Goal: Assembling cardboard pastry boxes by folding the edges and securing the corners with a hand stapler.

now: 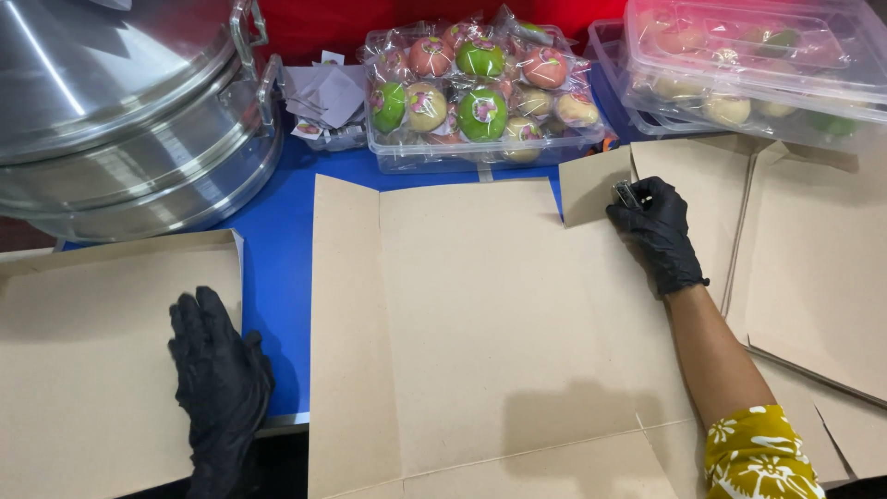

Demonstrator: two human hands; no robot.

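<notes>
Black-gloved hands: right hand (654,227) pinches metal stapler (626,193) on flat cardboard (480,314).

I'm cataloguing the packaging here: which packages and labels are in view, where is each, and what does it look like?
Clear plastic tub: top centre, holding wrapped pink, green and cream round sweets with small round stickers.
Stacked clear lidded plastic boxes: top right, similar sweets inside.
Small grey paper slips: beside the steel steamer.
Flat brown cardboard box blank: centre, unprinted; right hand at its corner.

Flat brown cardboard box blank (480,323) lies unfolded, small metal stapler (626,194) at its corner.
</notes>
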